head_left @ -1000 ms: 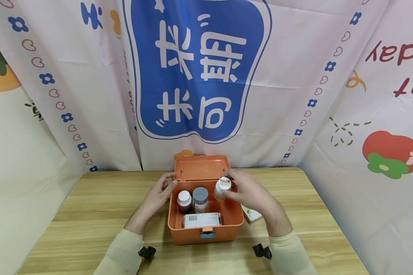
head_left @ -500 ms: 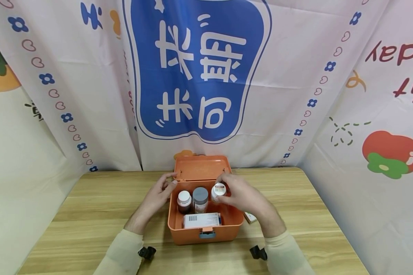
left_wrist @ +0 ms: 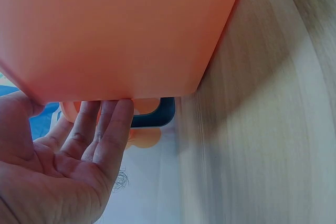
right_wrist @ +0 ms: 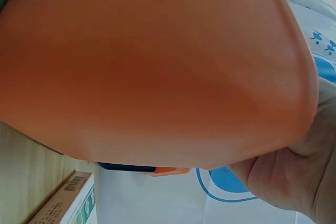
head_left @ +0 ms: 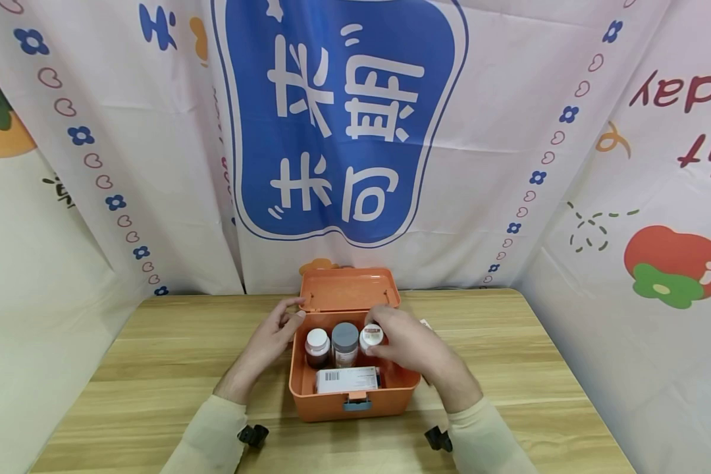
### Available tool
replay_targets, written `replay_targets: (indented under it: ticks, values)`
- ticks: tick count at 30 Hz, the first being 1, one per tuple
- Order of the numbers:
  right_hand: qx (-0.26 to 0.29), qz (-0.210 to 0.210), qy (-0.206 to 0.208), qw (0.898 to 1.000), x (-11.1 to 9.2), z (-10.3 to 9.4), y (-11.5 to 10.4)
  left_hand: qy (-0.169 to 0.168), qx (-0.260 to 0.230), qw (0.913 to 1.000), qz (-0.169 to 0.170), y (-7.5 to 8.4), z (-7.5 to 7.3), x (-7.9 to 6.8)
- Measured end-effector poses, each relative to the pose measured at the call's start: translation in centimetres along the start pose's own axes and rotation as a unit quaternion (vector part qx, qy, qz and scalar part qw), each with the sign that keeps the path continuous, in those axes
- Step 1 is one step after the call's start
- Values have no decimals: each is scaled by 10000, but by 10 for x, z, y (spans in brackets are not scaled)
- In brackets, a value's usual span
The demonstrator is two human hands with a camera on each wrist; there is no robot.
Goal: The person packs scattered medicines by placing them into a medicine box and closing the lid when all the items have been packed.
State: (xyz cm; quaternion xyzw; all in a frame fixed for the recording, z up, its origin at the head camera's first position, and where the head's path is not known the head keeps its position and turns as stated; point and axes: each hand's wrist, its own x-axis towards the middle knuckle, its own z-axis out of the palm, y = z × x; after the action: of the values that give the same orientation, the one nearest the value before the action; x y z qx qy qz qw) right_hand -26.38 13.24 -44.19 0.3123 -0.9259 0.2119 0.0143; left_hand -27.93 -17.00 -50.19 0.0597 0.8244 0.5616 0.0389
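Note:
An orange plastic box [head_left: 353, 407] stands on the table with its lid [head_left: 349, 289] raised at the back. My right hand [head_left: 409, 339] reaches over its right side and grips a white-capped bottle [head_left: 371, 336] inside, thumb and fingers around it. In the right wrist view the box wall hides the bottle and most of the fingers. My left hand [head_left: 280, 327] touches the back left corner of the box, fingers lightly bent behind it and thumb near the rim. A grey-capped bottle [head_left: 345, 337] and a dark bottle with a white cap [head_left: 317, 349] stand beside the held one.
A white medicine box with a barcode [head_left: 347, 380] lies along the front inside the orange box. Another small carton [right_wrist: 68, 203] lies on the wooden table [head_left: 213, 329] to the right, mostly hidden by my right arm. Printed cloth [head_left: 509, 131] hangs behind and at the sides.
My right hand has moved left and brought the white-capped bottle down into the box, close to the grey-capped one. The left hand has stayed in place.

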Motion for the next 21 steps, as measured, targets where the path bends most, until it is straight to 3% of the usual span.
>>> replay_targets:
  ticks: [10, 21]
  values:
    - [-478, 270, -288, 9981, 2, 9, -5, 10, 36, 10000, 8, -1, 0, 0]
    - [-847, 198, -223, 9960, 1, 11, -6, 18, 71, 10000, 40, -1, 0, 1]
